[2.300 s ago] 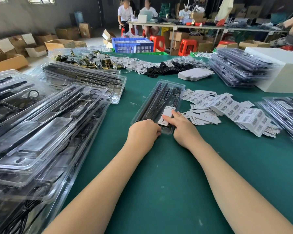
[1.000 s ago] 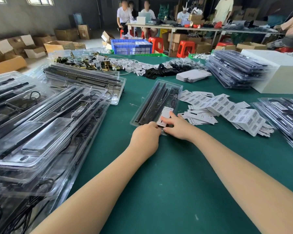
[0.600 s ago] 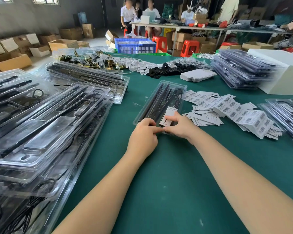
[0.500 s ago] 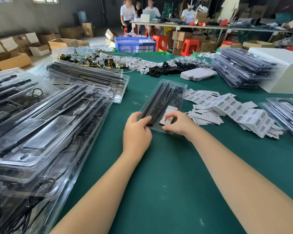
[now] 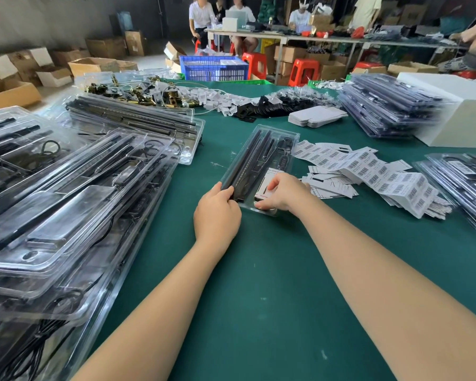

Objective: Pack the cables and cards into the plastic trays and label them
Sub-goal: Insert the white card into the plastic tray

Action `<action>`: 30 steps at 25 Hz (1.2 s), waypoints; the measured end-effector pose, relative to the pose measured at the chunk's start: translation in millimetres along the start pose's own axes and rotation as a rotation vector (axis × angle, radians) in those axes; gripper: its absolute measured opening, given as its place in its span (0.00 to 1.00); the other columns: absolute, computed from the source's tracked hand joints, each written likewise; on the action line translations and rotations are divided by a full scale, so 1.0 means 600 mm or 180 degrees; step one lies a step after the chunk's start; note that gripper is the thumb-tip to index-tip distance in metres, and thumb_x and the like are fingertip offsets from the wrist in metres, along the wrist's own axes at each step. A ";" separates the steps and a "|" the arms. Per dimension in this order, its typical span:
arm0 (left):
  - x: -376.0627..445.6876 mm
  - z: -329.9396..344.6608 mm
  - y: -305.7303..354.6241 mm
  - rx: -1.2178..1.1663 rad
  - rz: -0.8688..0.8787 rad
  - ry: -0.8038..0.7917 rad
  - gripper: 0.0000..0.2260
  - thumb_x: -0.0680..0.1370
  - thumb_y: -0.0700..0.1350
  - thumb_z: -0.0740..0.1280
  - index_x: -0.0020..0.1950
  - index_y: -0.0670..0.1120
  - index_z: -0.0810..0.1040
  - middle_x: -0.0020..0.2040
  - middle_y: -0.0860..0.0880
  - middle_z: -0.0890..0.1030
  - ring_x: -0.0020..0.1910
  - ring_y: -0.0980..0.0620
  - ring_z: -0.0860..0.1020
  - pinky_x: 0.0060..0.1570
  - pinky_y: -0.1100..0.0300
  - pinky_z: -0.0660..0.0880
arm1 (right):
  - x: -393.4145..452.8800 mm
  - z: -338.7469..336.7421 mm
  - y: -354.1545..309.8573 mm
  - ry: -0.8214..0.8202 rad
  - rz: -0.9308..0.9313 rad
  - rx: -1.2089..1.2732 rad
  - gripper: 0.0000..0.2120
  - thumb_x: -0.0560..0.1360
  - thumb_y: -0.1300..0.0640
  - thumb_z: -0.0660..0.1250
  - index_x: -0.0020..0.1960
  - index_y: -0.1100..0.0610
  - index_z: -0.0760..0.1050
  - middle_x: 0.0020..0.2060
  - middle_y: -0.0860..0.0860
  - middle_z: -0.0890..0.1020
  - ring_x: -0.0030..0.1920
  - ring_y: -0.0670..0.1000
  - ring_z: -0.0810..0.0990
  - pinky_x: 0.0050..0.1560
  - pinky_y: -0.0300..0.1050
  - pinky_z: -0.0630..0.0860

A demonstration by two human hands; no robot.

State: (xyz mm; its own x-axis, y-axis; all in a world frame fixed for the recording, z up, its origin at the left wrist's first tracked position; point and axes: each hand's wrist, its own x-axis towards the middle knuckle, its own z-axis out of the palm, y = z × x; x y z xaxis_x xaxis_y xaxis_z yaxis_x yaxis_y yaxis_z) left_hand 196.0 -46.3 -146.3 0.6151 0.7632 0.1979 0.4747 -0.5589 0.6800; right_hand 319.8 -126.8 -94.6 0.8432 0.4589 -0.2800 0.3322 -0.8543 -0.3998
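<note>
The green table [image 5: 259, 298] is carrying everything: heaps of clear packs [image 5: 74, 204] are lying along its left side, another stack of packs [image 5: 388, 105] is sitting at the far right, and a loose spread of barcode labels [image 5: 368, 171] is lying to the right of the work spot. In the middle, one plastic tray [image 5: 261, 163] is lying lengthwise away from the person, with black cables and rods [image 5: 248, 160] resting in its channels and a white card [image 5: 267, 185] sitting at its near end.

The left hand [image 5: 217, 213] is gripping the tray's near left edge, thumb and fingers curling over the rim and the dark rods. The right hand [image 5: 283, 192] is curling over the near right corner, fingertips pressing on the card and the thumb tucking under the tray's lip (whether it is pinching the card itself or only the plastic is hard to tell).

This is looking like the closing part of packing: the card is being seated and the tray squared up. The next move is probably calling for an even press around the rim, then a reach right for one barcode label, peeling a single one from the pile.
</note>
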 end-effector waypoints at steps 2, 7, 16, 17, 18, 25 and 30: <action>0.002 0.002 0.000 -0.0022 -0.0040 0.0067 0.19 0.78 0.40 0.56 0.68 0.47 0.76 0.74 0.50 0.67 0.71 0.49 0.65 0.65 0.57 0.64 | 0.006 0.003 0.006 0.0069 0.0028 0.0129 0.22 0.64 0.38 0.76 0.46 0.47 0.68 0.60 0.52 0.75 0.66 0.56 0.65 0.65 0.51 0.67; 0.001 0.005 0.010 0.0366 -0.0229 0.0045 0.19 0.78 0.44 0.56 0.67 0.50 0.75 0.76 0.42 0.61 0.75 0.44 0.55 0.74 0.48 0.46 | 0.007 0.008 0.022 0.0290 -0.0278 0.0010 0.25 0.64 0.35 0.75 0.51 0.45 0.67 0.59 0.47 0.72 0.66 0.57 0.64 0.64 0.53 0.66; -0.003 0.001 0.001 0.0486 -0.0086 -0.0037 0.19 0.78 0.44 0.56 0.69 0.51 0.72 0.68 0.45 0.73 0.72 0.43 0.61 0.74 0.46 0.50 | 0.006 0.038 0.067 0.0281 -0.0326 0.0765 0.24 0.65 0.37 0.74 0.55 0.40 0.68 0.64 0.50 0.66 0.65 0.54 0.61 0.63 0.48 0.63; -0.002 0.001 0.000 0.0472 -0.0070 -0.0046 0.19 0.78 0.44 0.56 0.68 0.51 0.72 0.67 0.46 0.73 0.72 0.43 0.62 0.74 0.47 0.50 | 0.009 0.035 0.067 0.0186 -0.0308 0.0881 0.23 0.66 0.39 0.74 0.55 0.40 0.68 0.64 0.50 0.65 0.65 0.54 0.60 0.60 0.46 0.62; -0.001 0.002 0.000 0.0447 -0.0060 -0.0051 0.19 0.78 0.45 0.56 0.68 0.51 0.73 0.67 0.46 0.74 0.72 0.44 0.63 0.74 0.47 0.51 | 0.011 0.034 0.065 0.0151 -0.0282 0.0934 0.23 0.66 0.40 0.75 0.56 0.40 0.68 0.64 0.50 0.65 0.65 0.54 0.60 0.58 0.45 0.62; -0.001 -0.001 -0.005 0.0371 0.0103 0.0189 0.15 0.81 0.50 0.59 0.66 0.51 0.76 0.60 0.47 0.78 0.62 0.46 0.72 0.68 0.49 0.62 | -0.007 0.043 0.063 0.0556 0.0203 0.0105 0.49 0.62 0.26 0.68 0.74 0.51 0.60 0.70 0.53 0.62 0.71 0.58 0.57 0.68 0.53 0.60; -0.003 -0.014 -0.008 -0.0080 0.0001 0.0107 0.18 0.77 0.48 0.64 0.66 0.51 0.74 0.56 0.47 0.77 0.58 0.45 0.74 0.60 0.52 0.69 | -0.021 0.057 0.078 0.0869 -0.0274 0.0282 0.35 0.65 0.30 0.69 0.68 0.43 0.70 0.68 0.49 0.71 0.70 0.56 0.61 0.65 0.52 0.61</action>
State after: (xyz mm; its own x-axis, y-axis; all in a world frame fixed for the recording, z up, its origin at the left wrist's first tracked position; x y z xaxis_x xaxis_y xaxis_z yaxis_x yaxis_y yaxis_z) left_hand 187.6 -42.3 -143.8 0.5936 0.7737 0.2214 0.4583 -0.5511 0.6973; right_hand 310.3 -164.2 -139.5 0.9000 0.4358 -0.0017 0.3792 -0.7850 -0.4899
